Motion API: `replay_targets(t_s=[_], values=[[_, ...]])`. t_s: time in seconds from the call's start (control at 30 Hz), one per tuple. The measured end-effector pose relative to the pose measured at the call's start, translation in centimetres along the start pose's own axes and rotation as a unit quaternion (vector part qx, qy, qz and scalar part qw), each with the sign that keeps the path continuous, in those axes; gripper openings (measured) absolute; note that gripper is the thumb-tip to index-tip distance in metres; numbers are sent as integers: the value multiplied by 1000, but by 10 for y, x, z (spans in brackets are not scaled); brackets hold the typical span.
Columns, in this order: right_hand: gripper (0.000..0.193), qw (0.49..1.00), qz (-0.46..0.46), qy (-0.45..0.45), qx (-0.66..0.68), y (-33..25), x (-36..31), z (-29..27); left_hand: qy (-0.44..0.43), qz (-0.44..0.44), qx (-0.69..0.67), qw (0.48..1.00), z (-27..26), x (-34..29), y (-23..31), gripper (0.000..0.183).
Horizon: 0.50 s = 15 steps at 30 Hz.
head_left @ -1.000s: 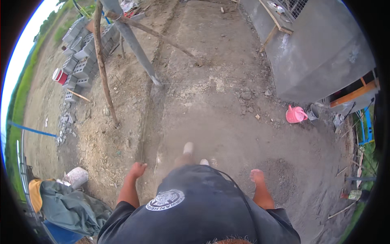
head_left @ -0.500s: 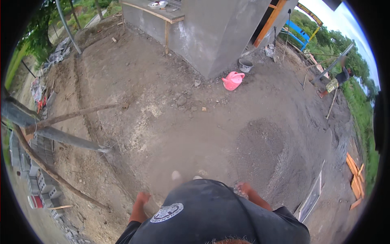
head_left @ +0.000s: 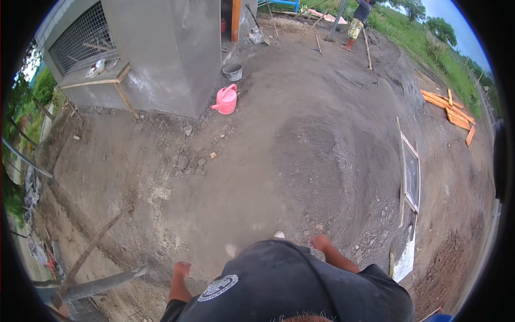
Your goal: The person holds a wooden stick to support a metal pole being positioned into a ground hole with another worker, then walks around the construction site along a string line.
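Observation:
My left hand (head_left: 182,269) hangs low beside my body, over bare soil, with nothing visible in it. On the other side my right hand (head_left: 320,242) hangs near the lower edge of a low, spread heap of grey sand (head_left: 316,153). Both hands are small and foreshortened, so how their fingers are bent does not show clearly. Neither touches a thing that I can see. A pink watering can (head_left: 226,100) stands by the corner of the grey building, just in front of a grey bucket (head_left: 233,72). Right of the heap lies a wood-framed mesh screen (head_left: 411,174).
The grey plastered building (head_left: 155,48) rises at the far left. Orange planks (head_left: 450,110) lie at the right. Another person (head_left: 358,24) stands at the back near a post. Poles (head_left: 91,252) lean at the lower left, and a white board (head_left: 406,260) lies at the lower right.
My view has swung to the right: building, watering can and sand heap now sit further left, and the mesh screen shows more fully. Both hands still hang at my sides.

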State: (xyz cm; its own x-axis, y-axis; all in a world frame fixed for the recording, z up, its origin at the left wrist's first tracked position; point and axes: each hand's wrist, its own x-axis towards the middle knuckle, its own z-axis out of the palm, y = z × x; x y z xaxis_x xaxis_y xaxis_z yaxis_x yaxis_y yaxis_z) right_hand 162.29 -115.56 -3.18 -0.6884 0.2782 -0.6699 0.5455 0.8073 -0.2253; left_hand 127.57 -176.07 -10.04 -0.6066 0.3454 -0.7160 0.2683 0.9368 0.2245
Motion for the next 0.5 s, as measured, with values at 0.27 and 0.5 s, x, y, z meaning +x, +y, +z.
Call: replay_targets(t_s=[0.27,0.5], values=[[27,983,-36,-104,-146,107,-45,48,-23,30,-149,988,-31,13,147,29],[18,991,40,86,90,135,42,-32,-23,62,-57,996,-27,14,192,29]])
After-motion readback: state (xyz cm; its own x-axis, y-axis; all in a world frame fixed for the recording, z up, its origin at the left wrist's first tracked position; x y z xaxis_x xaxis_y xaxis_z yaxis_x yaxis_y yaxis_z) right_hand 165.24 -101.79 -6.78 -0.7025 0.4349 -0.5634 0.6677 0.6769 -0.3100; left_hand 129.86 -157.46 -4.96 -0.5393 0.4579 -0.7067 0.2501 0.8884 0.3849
